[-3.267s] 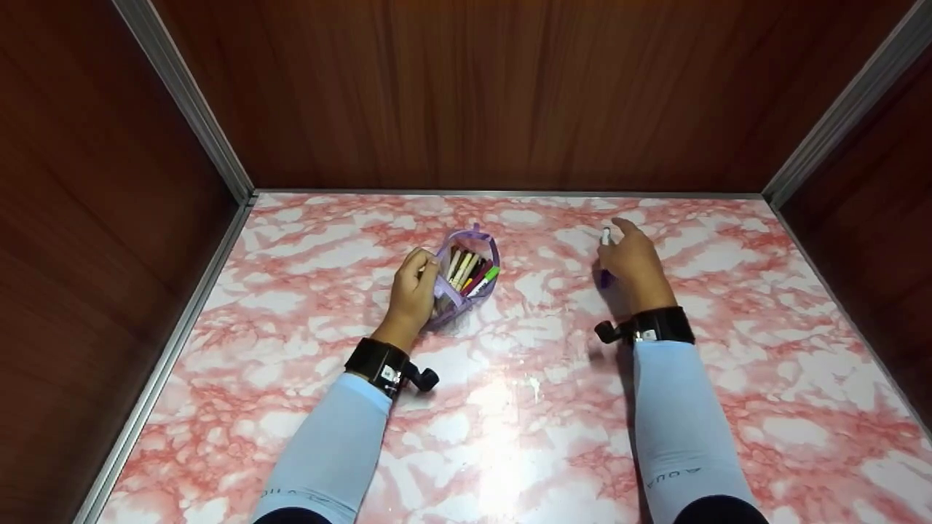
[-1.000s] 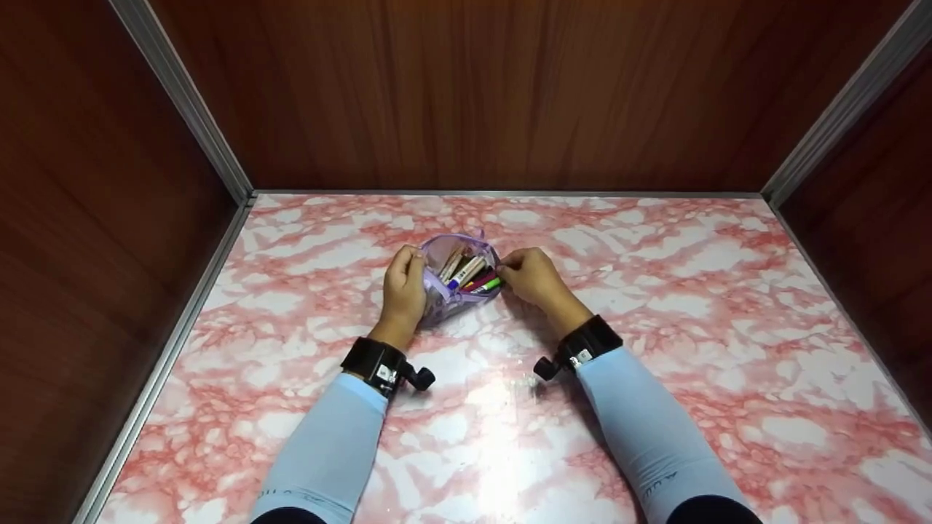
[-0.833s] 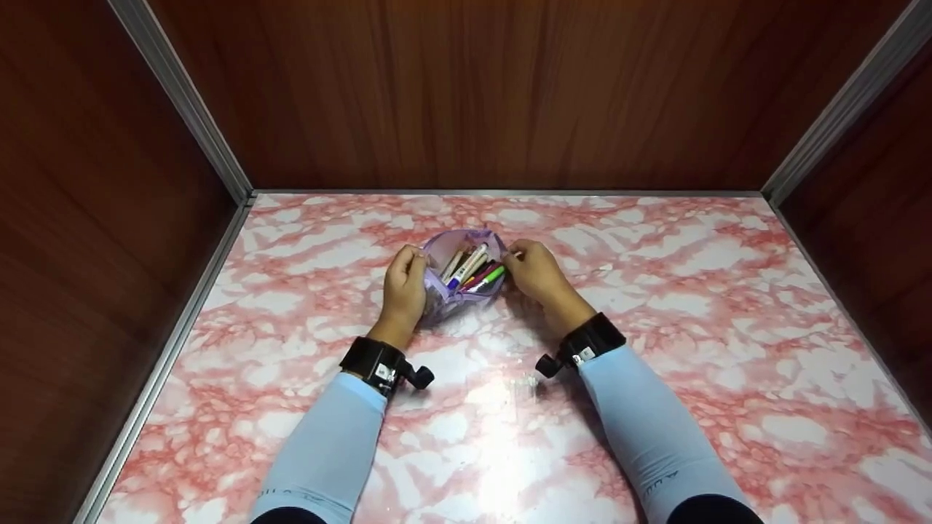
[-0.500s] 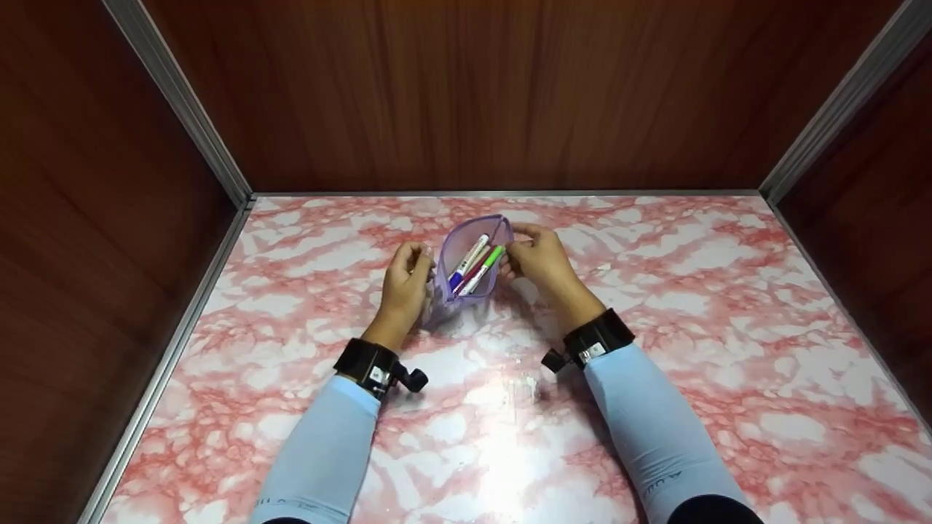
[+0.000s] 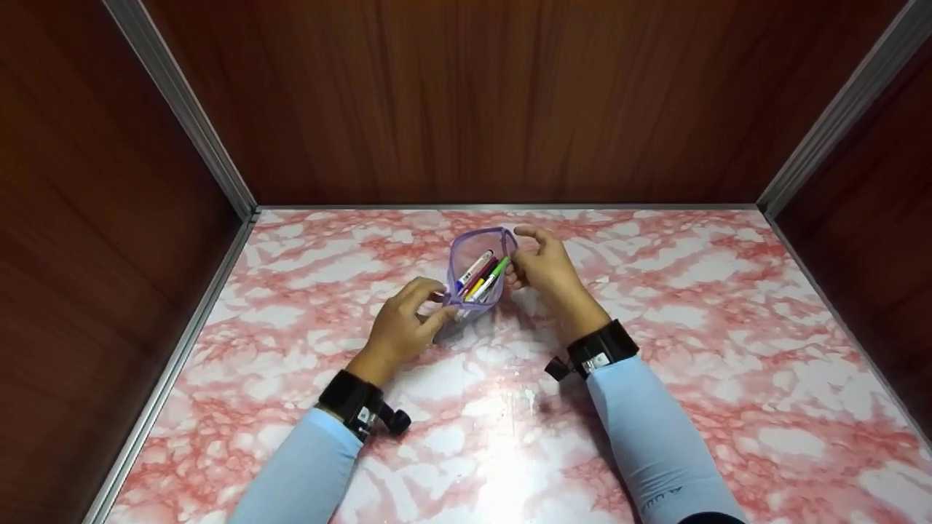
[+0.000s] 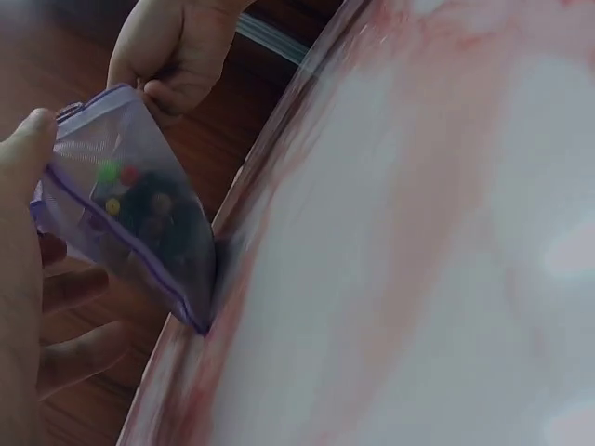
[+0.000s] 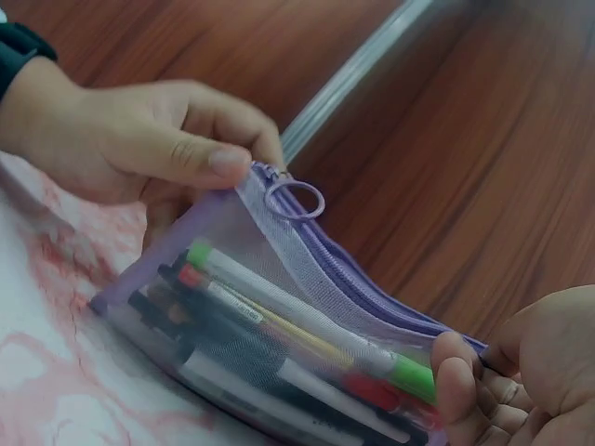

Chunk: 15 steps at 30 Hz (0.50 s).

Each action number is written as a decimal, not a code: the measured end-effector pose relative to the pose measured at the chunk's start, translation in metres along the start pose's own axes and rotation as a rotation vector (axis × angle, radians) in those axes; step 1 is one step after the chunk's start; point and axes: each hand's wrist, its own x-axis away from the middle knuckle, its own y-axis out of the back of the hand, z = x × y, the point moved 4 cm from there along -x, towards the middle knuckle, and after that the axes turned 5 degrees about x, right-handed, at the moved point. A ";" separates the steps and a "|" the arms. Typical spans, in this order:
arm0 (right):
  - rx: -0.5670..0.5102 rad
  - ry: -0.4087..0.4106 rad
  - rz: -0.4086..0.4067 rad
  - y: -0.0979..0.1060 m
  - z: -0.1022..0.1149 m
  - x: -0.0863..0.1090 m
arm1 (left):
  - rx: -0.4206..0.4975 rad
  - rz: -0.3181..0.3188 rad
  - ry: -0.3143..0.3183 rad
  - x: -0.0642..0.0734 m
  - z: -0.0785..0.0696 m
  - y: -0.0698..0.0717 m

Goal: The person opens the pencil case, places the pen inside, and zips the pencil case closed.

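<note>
A purple mesh pencil pouch (image 5: 467, 249) stands tilted on the table between both hands, its zipped mouth gaping toward the head camera. Inside lie several pens and markers, among them a white marker (image 5: 477, 268) with a blue end and one with green ends (image 7: 412, 376). My left hand (image 5: 404, 327) pinches the near corner of the pouch between thumb and index finger, beside the zipper's ring pull (image 7: 296, 200); its other fingers are spread in the left wrist view. My right hand (image 5: 550, 269) pinches the opposite end of the zipper edge, as the right wrist view shows.
The table (image 5: 728, 393) has a red-and-white marbled top. Dark wood-grain panels (image 5: 466, 102) rise at the back and both sides, with metal strips along the edges. Each wrist wears a black strap with a small camera.
The right hand brought a marker from the right into the pouch, then took hold of the far edge. The left hand shifted down to the near corner. The pouch has turned more upright.
</note>
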 end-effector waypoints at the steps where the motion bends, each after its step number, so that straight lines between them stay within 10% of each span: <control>1: 0.007 0.002 0.004 0.000 -0.001 0.001 | -0.050 -0.017 -0.047 0.001 -0.003 -0.001; 7: 0.068 0.021 0.044 0.001 -0.001 0.006 | -0.199 -0.120 -0.111 0.002 -0.014 -0.008; 15: 0.396 0.250 -0.129 0.001 0.017 0.025 | -0.055 -0.218 -0.025 0.003 -0.017 -0.005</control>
